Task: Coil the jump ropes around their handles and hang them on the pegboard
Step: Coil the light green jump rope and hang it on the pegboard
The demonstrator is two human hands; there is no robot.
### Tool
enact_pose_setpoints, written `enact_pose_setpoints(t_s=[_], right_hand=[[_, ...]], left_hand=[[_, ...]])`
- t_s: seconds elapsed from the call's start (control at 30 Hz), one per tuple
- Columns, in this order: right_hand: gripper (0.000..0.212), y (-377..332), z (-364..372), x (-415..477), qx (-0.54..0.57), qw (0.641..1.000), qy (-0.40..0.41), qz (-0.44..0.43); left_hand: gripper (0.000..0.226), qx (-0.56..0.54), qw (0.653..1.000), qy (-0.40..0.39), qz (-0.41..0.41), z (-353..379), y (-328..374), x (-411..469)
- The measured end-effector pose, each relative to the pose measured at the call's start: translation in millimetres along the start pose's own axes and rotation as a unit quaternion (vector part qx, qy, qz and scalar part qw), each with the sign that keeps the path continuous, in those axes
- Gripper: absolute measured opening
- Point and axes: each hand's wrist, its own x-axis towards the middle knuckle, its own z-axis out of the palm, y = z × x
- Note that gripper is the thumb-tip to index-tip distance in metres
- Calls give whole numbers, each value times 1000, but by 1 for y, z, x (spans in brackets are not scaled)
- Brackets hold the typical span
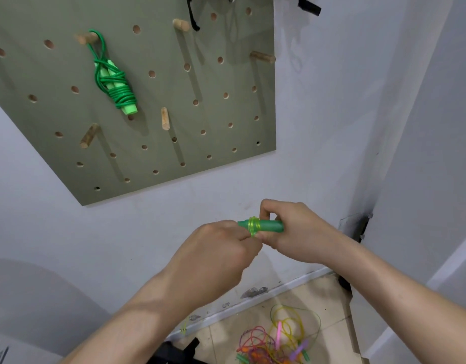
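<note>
- Head view: right grip (297,232) curls round the green handle (272,226), below the pegboard (213,114); left grip (216,253) pinches the cord (253,224), a few turns wound.
- Coiling looks barely begun; next comes more turns, with the cord kept taut.

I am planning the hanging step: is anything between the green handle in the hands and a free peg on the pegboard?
Nothing visible does. The right hand grips the green handle below the pegboard, and the way up to a free peg is open.
</note>
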Motion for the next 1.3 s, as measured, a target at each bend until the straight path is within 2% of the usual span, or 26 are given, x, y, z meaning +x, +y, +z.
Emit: enact_pose_setpoints(t_s=[0.1,0.17,0.23,0.3,0.43,0.5,0.57,0.6,0.67,0.77,0.9,1.0,1.1,1.2,1.23,1.3], right_hand=[[17,-4,-6,-5,8,998,-47,-29],[13,-7,-10,-9,34,995,-77,-58],[9,-11,-15,-12,63,991,-98,-70],[9,-14,-17,-13,85,987,-122,-61],[37,-12,-13,-11,151,980,-112,-59],[48,-14,-10,-11,175,978,-84,-72],[51,-15,-11,-9,220,972,-51,-65],[50,-15,-12,-8,247,967,-33,-54],[46,-16,-15,-5,308,951,1,-33],[37,-16,-10,-2,400,915,48,3],[38,-16,7,2,453,885,96,52],[39,-18,21,4,483,865,104,81],[38,-22,28,4,487,861,109,92],[36,-25,33,7,505,845,146,101],[35,-27,35,9,514,835,163,107],[33,-28,40,14,517,823,196,126]], left_hand=[[8,-110,994,4,-25,-17,-10,8],[7,-237,964,11,-118,-21,-22,17],[14,-366,902,-9,-228,-18,-28,21],[18,-447,849,-42,-278,-13,-27,23],[17,-538,790,-73,-283,-4,-31,25],[19,-604,743,-79,-276,1,-36,25],[12,-679,678,-62,-274,9,-38,25],[17,-710,647,-38,-275,14,-38,25],[18,-737,606,10,-299,25,-32,25],[5,-734,587,56,-337,37,-12,25],[14,-721,570,125,-374,51,8,24],[21,-717,550,146,-404,56,15,25],[26,-709,539,152,-429,56,14,21],[29,-702,521,178,-453,56,16,13],[25,-694,526,187,-454,53,19,11],[23,-647,578,192,-459,50,27,7]])
